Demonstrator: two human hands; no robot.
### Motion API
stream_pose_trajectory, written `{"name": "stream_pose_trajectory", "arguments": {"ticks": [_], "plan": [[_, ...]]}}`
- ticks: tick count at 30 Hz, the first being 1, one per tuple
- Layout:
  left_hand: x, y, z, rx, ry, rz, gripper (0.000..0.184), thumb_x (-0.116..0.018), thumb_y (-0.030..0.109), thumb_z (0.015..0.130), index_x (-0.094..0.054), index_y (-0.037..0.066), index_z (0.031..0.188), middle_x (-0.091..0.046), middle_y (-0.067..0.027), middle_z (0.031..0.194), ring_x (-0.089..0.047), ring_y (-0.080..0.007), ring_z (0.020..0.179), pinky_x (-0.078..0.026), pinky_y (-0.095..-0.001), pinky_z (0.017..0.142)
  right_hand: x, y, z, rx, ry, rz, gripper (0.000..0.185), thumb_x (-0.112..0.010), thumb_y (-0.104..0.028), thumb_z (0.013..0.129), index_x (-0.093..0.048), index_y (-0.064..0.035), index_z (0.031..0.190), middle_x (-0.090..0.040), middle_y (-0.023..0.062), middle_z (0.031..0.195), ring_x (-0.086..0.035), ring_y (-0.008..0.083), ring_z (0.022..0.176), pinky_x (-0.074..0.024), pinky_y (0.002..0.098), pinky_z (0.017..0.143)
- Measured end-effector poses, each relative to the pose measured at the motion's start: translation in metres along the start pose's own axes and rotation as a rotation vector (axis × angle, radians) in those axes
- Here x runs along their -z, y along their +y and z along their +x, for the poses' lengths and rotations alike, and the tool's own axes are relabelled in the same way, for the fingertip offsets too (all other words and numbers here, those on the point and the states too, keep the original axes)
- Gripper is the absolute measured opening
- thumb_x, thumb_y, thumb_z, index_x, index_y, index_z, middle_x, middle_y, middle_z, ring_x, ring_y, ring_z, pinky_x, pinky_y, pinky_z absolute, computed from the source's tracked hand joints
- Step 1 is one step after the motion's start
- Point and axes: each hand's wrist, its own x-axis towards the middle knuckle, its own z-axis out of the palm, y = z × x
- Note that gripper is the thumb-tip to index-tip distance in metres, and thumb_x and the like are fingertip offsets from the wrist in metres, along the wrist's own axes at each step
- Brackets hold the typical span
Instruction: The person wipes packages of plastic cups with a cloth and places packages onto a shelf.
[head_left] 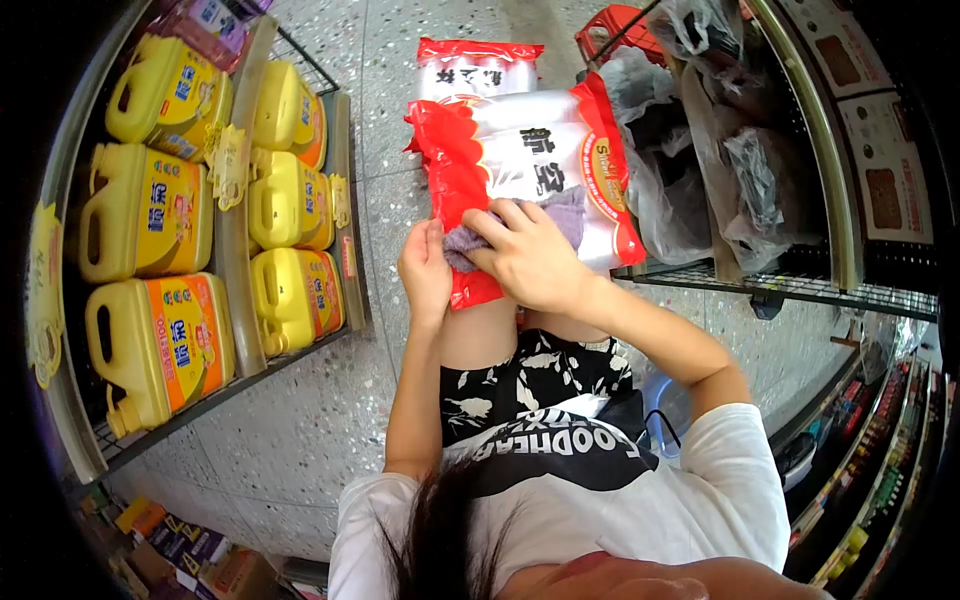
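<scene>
A red-and-clear pack of plastic cups rests over my lap, with black Chinese lettering on its front. My left hand is closed at the pack's left red edge, its fingers seemingly pinching that end. A bunched purple cloth lies on the lower part of the pack. My right hand is closed over the cloth, fingers curled, pressing it against the wrapping. Just beyond lies a second similar cup pack, partly covered by the first.
On the left, shelves hold yellow jugs in two rows. A rack on the right carries clear plastic bags with dark contents. A red plastic stool or basket is behind. Speckled floor runs between the shelves.
</scene>
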Motion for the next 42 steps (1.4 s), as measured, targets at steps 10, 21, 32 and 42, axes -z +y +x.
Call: {"name": "stream_pose_trajectory", "arguments": {"ticks": [10,21,32,42], "plan": [[0.002,0.013,0.002,0.010,-0.069,0.134,0.029,-0.050,0.025,0.102,-0.060,0.001,0.088,-0.051,0.0051,0.069,-0.040,-0.0018,0.064,-0.034,-0.0209,0.056,0.040,0.045,-0.080,-0.308,0.103,0.067,0.036,-0.064,-0.002,0.064,-0.073,-0.0113,0.098,-0.056,0.0113,0.120,-0.051,0.0325,0.108,-0.0444,0.0407,0.091],[0.005,0.007,0.007,0.052,-0.116,-0.051,0.025,-0.051,0.024,0.102,-0.057,0.002,0.093,-0.059,0.0025,0.084,-0.050,-0.0031,0.072,-0.043,-0.0195,0.068,0.035,0.084,-0.131,-0.657,0.321,0.220,0.035,-0.059,0.001,0.069,-0.073,-0.0106,0.100,-0.058,0.0126,0.117,-0.052,0.0334,0.110,-0.0425,0.0407,0.096],[0.004,0.003,0.006,-0.089,-0.114,-0.045,0.019,-0.052,0.017,0.102,-0.058,0.001,0.093,-0.061,0.0016,0.085,-0.052,-0.0034,0.076,-0.044,-0.0205,0.068,0.013,0.070,-0.021,-0.324,0.284,0.035,0.025,-0.063,-0.014,0.069,-0.075,-0.0144,0.091,-0.059,0.0064,0.104,-0.054,0.0281,0.097,-0.0458,0.0396,0.078],[-0.002,0.013,0.003,0.020,-0.146,-0.061,0.014,-0.057,0.014,0.099,-0.059,0.001,0.095,-0.062,0.0017,0.084,-0.053,-0.0021,0.073,-0.043,-0.0183,0.064,0.014,0.071,-0.003,-0.326,0.145,0.102,0.029,-0.063,-0.010,0.069,-0.074,-0.0122,0.096,-0.058,0.0076,0.108,-0.053,0.0279,0.102,-0.0461,0.0399,0.084]]}}
